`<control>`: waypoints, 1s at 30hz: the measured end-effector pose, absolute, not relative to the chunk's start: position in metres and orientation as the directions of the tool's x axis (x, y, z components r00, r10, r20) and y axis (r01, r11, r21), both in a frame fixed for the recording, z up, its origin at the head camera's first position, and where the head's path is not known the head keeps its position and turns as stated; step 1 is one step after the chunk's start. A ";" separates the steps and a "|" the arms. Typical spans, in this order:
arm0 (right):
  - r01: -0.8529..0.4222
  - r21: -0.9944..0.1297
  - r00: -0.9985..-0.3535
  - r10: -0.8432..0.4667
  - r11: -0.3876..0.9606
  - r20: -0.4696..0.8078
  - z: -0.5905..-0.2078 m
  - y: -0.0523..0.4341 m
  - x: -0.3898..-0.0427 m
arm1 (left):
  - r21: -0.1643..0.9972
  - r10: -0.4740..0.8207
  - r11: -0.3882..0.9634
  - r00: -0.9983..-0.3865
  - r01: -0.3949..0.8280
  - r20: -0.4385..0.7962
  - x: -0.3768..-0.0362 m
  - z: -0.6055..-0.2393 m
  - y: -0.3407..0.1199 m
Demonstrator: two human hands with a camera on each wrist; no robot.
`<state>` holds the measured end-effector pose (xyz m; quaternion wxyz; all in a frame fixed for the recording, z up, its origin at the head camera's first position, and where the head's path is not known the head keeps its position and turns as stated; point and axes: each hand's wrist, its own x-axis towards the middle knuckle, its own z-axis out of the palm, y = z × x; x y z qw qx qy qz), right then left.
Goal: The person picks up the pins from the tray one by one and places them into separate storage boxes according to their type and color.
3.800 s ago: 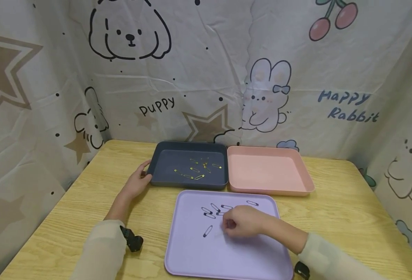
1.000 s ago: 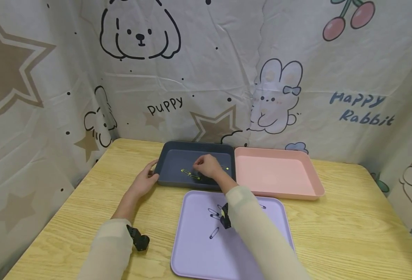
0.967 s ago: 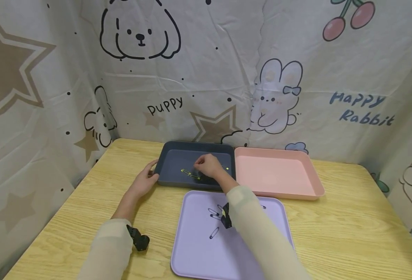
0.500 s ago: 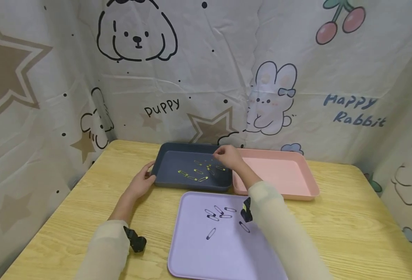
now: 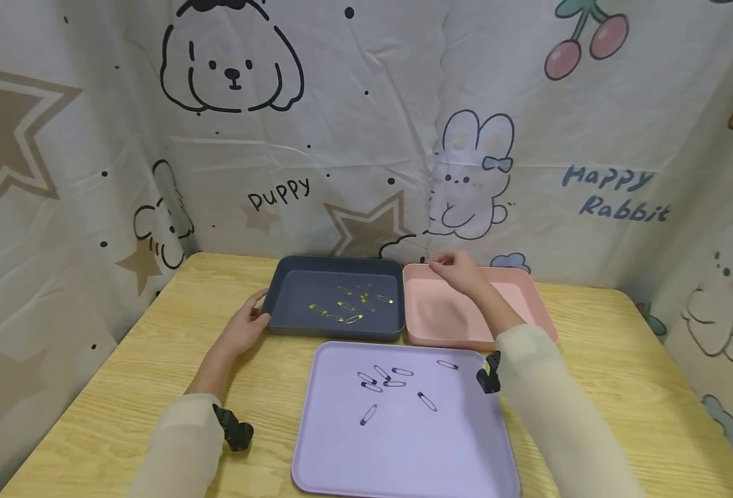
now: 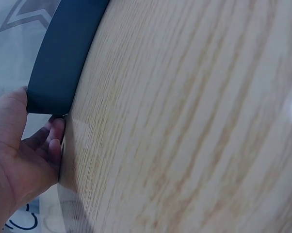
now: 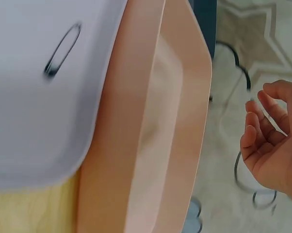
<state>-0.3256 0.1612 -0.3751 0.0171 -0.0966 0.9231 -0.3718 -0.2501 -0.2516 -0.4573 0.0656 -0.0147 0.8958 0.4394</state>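
A dark blue tray (image 5: 298,290) stands at the back left with several gold safety pins (image 5: 346,306) inside. At its left end, my left hand (image 5: 242,328) holds the tray's side; the left wrist view has the thumb (image 6: 21,94) at the rim and curled fingers (image 6: 54,138) low by its base. Over the back rim of the pink tray (image 5: 429,304) hovers my right hand (image 5: 460,273). Its fingers are loosely bent in the right wrist view, and I see nothing between them. Several black-headed safety pins (image 5: 394,384) lie on the lilac tray (image 5: 341,463) in front.
The trays stand on a wood-grain table (image 5: 590,387). The blue and pink trays sit side by side, with the lilac one close before them. A printed cloth (image 5: 354,117) hangs behind the table and at both sides.
My right hand has gone from the lilac tray to over the blue tray, then rightward to above the pink tray. The left hand stays at the blue tray. The head view shifts slightly.
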 end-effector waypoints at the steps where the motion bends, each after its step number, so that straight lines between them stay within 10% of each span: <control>1: -0.149 -0.673 -0.985 -0.169 0.724 0.036 -0.375 0.168 -0.324 | 0.785 0.030 0.615 -0.991 -0.083 -0.129 -0.250 -0.458 -0.252; 20: 0.047 -0.530 -0.993 0.096 0.847 0.064 -0.399 0.300 -0.275 | 0.778 0.034 0.624 -0.993 -0.070 -0.117 -0.249 -0.458 -0.254; 30: 0.127 -0.744 -0.991 0.118 0.656 -0.064 -0.435 0.328 -0.252 | 0.772 0.037 0.633 -0.994 -0.055 -0.102 -0.248 -0.456 -0.251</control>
